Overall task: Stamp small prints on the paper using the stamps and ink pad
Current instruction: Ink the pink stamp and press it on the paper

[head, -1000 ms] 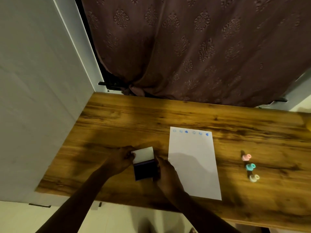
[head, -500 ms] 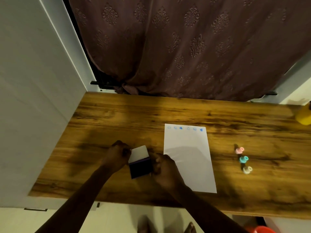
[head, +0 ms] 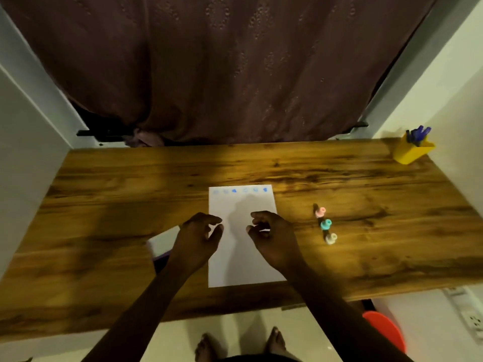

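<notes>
A white sheet of paper (head: 241,202) lies on the wooden table (head: 104,205), with a row of several small blue prints along its far edge. My left hand (head: 198,237) and my right hand (head: 271,237) hover over the paper's middle, fingers loosely curled and apart, holding nothing. The ink pad (head: 162,244), with its white lid raised over a dark base, sits left of the paper and is partly hidden by my left wrist. Three small stamps stand in a line right of the paper: pink (head: 320,212), teal (head: 326,224) and cream (head: 331,238).
A yellow pen holder (head: 411,151) with blue pens stands at the table's far right corner. A dark patterned curtain (head: 235,69) hangs behind the table. White walls close in both sides. An orange stool (head: 386,333) sits below at right, and bare feet show by the near edge.
Both hands let go of the ink pad and moved right, over the paper. The ink pad stays on the table with its lid up. The view shifted right and wider.
</notes>
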A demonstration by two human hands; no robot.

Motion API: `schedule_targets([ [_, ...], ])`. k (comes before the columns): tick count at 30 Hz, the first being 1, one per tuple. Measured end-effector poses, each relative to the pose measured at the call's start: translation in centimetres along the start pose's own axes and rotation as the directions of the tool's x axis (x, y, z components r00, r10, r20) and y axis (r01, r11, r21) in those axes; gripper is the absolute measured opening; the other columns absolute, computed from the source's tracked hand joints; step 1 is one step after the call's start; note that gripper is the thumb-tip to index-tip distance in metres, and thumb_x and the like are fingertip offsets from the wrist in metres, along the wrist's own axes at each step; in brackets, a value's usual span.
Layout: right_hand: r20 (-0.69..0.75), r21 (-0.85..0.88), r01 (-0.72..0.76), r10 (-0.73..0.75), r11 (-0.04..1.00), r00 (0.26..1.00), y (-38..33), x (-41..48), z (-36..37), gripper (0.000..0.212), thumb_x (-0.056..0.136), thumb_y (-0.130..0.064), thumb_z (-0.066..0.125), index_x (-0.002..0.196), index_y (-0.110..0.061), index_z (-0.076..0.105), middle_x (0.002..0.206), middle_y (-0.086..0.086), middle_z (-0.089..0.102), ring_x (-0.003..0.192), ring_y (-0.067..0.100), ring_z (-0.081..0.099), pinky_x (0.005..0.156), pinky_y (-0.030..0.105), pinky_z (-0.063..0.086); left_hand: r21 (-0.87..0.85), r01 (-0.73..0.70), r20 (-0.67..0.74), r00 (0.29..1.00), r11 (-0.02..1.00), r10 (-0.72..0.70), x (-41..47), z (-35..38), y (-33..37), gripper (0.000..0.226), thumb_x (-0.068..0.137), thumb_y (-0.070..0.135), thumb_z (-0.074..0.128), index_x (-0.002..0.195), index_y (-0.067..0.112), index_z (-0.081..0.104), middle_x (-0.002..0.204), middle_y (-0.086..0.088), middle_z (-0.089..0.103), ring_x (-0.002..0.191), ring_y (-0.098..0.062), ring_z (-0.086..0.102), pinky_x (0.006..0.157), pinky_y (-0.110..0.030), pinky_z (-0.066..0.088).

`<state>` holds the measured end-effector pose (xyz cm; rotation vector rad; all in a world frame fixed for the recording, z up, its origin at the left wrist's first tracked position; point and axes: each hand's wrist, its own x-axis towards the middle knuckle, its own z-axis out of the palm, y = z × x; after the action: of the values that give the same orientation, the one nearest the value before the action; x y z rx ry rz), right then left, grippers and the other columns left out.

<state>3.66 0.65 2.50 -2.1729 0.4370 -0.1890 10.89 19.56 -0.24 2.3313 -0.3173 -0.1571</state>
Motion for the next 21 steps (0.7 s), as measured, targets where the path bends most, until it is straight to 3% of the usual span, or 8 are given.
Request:
schedule_targets([
  [2,-0.041,-0.023,-0.008,0.007,1.000,0.999,1.1,0.2,-2.4,0.034,0.090,-0.024,0.074,0.123,-0.017,0.068,0.113,-0.001,0.073,0.099,0.011,0.069,0.089,0.025,0.059,-0.005,-0.054,-0.006,0.999,0.999,0.054,0.4,1.9,2.2,0.021,0.095,0.038,0.070,0.114,0.030,0.074,0.118,0.010,0.072,0.089,-0.005,0.067,0.078,-0.025,0.061],
  [5,-0.080,-0.118,0.014,-0.024,0.993,0.997,2.7,0.5,-5.9,0.028,0.090,-0.020,0.074,0.116,-0.011,0.071,0.108,0.004,0.075,0.097,0.018,0.071,0.088,0.029,0.059,-0.053,-0.094,0.014,0.995,0.994,0.095,0.8,4.7,4.8,0.020,0.094,0.037,0.071,0.112,0.030,0.075,0.114,0.013,0.071,0.082,-0.001,0.063,0.074,-0.017,0.057],
  [9,-0.111,-0.191,-0.045,0.024,0.981,0.994,5.8,2.1,-10.3,0.031,0.089,-0.021,0.076,0.118,-0.012,0.070,0.105,0.003,0.072,0.092,0.017,0.069,0.083,0.032,0.059,-0.106,-0.131,0.070,0.988,0.986,0.138,1.0,7.9,7.5,0.021,0.094,0.035,0.071,0.113,0.027,0.075,0.116,0.007,0.074,0.091,-0.007,0.067,0.085,-0.032,0.063],
  [12,-0.070,-0.306,-0.048,0.028,0.951,0.997,8.5,4.0,-12.4,0.026,0.088,-0.024,0.075,0.110,-0.010,0.070,0.099,0.005,0.069,0.086,0.018,0.067,0.073,0.030,0.054,-0.115,-0.152,0.091,0.982,0.982,0.163,0.9,9.7,8.8,0.020,0.093,0.036,0.071,0.112,0.029,0.074,0.114,0.010,0.074,0.093,-0.007,0.068,0.086,-0.033,0.064],
  [16,-0.055,-0.381,-0.074,0.058,0.922,0.997,11.4,6.4,-14.1,0.042,0.087,-0.026,0.071,0.126,-0.010,0.067,0.122,0.012,0.066,0.101,0.026,0.067,0.080,0.032,0.056,-0.120,-0.154,0.109,0.980,0.981,0.167,0.6,11.3,10.0,0.018,0.092,0.036,0.071,0.109,0.031,0.073,0.105,0.021,0.067,0.090,0.000,0.065,0.084,-0.030,0.063],
  [21,0.001,-0.439,-0.068,0.076,0.896,0.997,13.2,8.8,-14.2,0.045,0.085,-0.027,0.071,0.126,-0.009,0.066,0.122,0.014,0.065,0.101,0.028,0.067,0.077,0.032,0.056,-0.133,-0.140,0.103,0.983,0.981,0.154,0.2,12.1,10.9,0.014,0.091,0.037,0.069,0.105,0.036,0.072,0.103,0.024,0.066,0.092,0.001,0.065,0.079,-0.024,0.060],
])
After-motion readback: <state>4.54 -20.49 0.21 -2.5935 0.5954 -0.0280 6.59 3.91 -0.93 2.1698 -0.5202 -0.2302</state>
